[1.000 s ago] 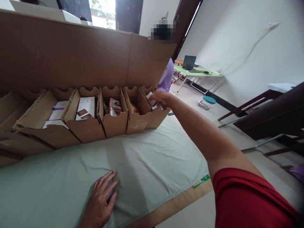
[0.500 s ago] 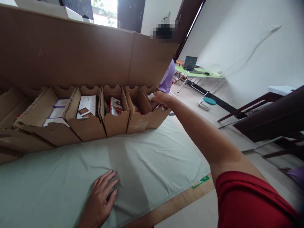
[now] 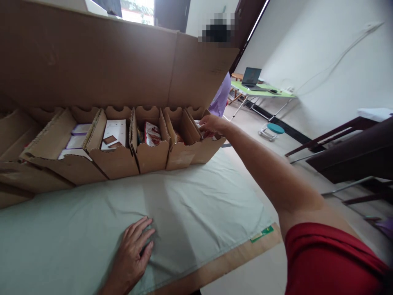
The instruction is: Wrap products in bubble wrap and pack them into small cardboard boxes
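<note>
A row of open cardboard bins (image 3: 150, 157) stands along the back of the table, under a tall cardboard flap (image 3: 101, 61). My right hand (image 3: 211, 123) reaches into the rightmost bin (image 3: 206, 150), fingers curled on a small white packet (image 3: 198, 122) there. My left hand (image 3: 132, 254) lies flat on the pale green cloth (image 3: 196, 205) near the front edge, fingers spread, holding nothing. The bins hold white and purple boxes (image 3: 112, 133) and a red packet (image 3: 152, 134).
Behind the flap stands a person in a purple top (image 3: 221, 98). Farther back are a green folding table with a laptop (image 3: 252, 78), a teal stool (image 3: 274, 130), and dark furniture (image 3: 353, 155) at the right. The table's wooden edge (image 3: 227, 262) shows by the cloth.
My right hand stays in the rightmost bin, shifting slightly on the packet. The view has tilted a little; my left hand stays flat on the cloth.
</note>
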A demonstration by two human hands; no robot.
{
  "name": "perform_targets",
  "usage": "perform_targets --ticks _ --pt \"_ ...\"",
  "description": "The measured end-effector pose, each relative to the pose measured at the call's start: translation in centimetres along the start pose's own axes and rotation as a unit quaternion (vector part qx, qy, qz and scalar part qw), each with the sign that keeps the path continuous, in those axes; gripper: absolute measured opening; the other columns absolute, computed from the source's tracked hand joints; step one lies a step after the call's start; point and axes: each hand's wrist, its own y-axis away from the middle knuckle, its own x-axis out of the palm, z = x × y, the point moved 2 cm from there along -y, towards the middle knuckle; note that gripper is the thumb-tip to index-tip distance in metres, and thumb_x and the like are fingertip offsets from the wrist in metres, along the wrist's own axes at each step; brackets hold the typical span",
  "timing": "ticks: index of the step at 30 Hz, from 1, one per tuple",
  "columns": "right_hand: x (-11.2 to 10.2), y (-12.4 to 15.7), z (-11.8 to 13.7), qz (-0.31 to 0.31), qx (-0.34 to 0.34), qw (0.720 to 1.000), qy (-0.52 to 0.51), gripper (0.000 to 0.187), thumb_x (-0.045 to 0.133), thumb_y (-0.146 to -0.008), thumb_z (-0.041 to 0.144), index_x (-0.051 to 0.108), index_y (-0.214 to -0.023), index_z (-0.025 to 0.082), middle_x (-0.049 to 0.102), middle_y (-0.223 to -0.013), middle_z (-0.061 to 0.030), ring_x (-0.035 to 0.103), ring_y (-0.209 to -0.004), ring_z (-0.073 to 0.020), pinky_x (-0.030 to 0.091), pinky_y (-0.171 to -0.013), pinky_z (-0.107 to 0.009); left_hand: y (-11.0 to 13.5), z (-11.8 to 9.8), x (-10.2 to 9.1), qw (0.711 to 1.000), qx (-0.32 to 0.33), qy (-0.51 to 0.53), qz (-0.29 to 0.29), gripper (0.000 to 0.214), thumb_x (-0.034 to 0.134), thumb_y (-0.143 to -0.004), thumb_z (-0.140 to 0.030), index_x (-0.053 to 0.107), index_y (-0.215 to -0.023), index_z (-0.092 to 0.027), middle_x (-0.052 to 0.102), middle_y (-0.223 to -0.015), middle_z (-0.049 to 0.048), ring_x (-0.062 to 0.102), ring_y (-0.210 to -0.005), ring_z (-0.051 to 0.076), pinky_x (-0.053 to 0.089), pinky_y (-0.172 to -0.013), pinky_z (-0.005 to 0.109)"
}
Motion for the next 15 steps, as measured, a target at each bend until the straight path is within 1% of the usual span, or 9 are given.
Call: perform_targets --ticks 2,3,5,8,10,11,13,15 --pt "0.4 -0.1 0.3 -0.019 -0.024 0.999 0.02 0.045 0.065 -0.087 0.01 0.063 -0.132 0.018 0.077 -0.085 -0.0079 0.071 -0.064 -0.0182 0.053 -0.059 -0.025 0.0 0.0 0.0 1.0 0.003 0.0 -0.002 0.026 0.054 -0.093 -0.017 0.066 -0.115 -0.025 0.071 -0.128 0.0081 0.064 -0.121 0.024 0.052 -0.096 0.043" --pt "0.6 -0.2 0.5 -0.025 -0.04 0.998 0.035 0.048 0.064 -0.086 0.009 0.063 -0.133 0.021 0.077 -0.09 -0.0072 0.071 -0.066 -0.0181 0.053 -0.06 -0.025 0.0 -0.1 0.0 1.0 0.004 -0.001 -0.001 0.026 0.054 -0.093 -0.017 0.066 -0.115 -0.025 0.071 -0.128 0.0081 0.064 -0.121 0.024 0.052 -0.096 0.042" --pt "0.9 -0.5 0.6 -0.035 -0.077 0.993 0.082 0.046 0.06 -0.085 0.007 0.068 -0.128 0.023 0.077 -0.095 -0.0058 0.072 -0.072 -0.0178 0.052 -0.064 -0.023 0.0 -0.1 -0.1 1.0 0.003 -0.003 0.0 0.026 0.054 -0.093 -0.018 0.066 -0.115 -0.024 0.072 -0.128 0.0081 0.064 -0.121 0.024 0.052 -0.095 0.042" --pt "1.1 -0.9 0.4 -0.055 -0.106 0.984 0.135 0.036 0.057 -0.083 0.007 0.077 -0.11 0.019 0.077 -0.098 -0.0065 0.071 -0.083 -0.0182 0.049 -0.069 -0.021 -0.1 -0.1 -0.1 1.0 -0.001 -0.003 0.001 0.026 0.055 -0.093 -0.018 0.067 -0.115 -0.024 0.072 -0.128 0.0081 0.063 -0.122 0.025 0.052 -0.096 0.042" --pt "1.2 -0.8 0.3 -0.052 -0.106 0.984 0.133 0.032 0.056 -0.082 0.007 0.079 -0.103 0.017 0.077 -0.093 -0.0071 0.07 -0.082 -0.0172 0.047 -0.066 -0.019 -0.1 -0.1 -0.1 1.0 -0.005 0.001 0.001 0.027 0.055 -0.093 -0.018 0.067 -0.115 -0.025 0.072 -0.128 0.0079 0.063 -0.122 0.025 0.052 -0.097 0.042" --pt "1.3 -0.8 0.2 -0.038 -0.103 0.986 0.126 0.032 0.055 -0.082 0.007 0.079 -0.101 0.016 0.076 -0.089 -0.0069 0.07 -0.079 -0.0162 0.046 -0.064 -0.019 -0.1 -0.1 -0.1 1.0 -0.007 0.005 0.0 0.027 0.055 -0.093 -0.017 0.067 -0.115 -0.025 0.071 -0.128 0.0078 0.063 -0.123 0.025 0.052 -0.097 0.042" --pt "1.4 -0.7 0.1 -0.003 -0.099 0.989 0.112 0.036 0.053 -0.081 0.005 0.08 -0.102 0.016 0.075 -0.079 -0.0051 0.067 -0.07 -0.0141 0.044 -0.059 -0.018 0.0 -0.1 0.0 1.0 -0.01 0.01 -0.001 0.027 0.055 -0.092 -0.017 0.067 -0.115 -0.025 0.071 -0.128 0.0079 0.063 -0.123 0.025 0.052 -0.097 0.043" --pt "1.4 -0.8 0.1 0.013 -0.105 0.987 0.117 0.039 0.054 -0.078 0.003 0.08 -0.103 0.017 0.073 -0.075 -0.0034 0.065 -0.067 -0.0131 0.042 -0.058 -0.018 0.0 -0.1 0.0 1.0 -0.009 0.014 -0.001 0.027 0.055 -0.092 -0.017 0.068 -0.115 -0.025 0.071 -0.128 0.0081 0.063 -0.123 0.025 0.052 -0.097 0.042"
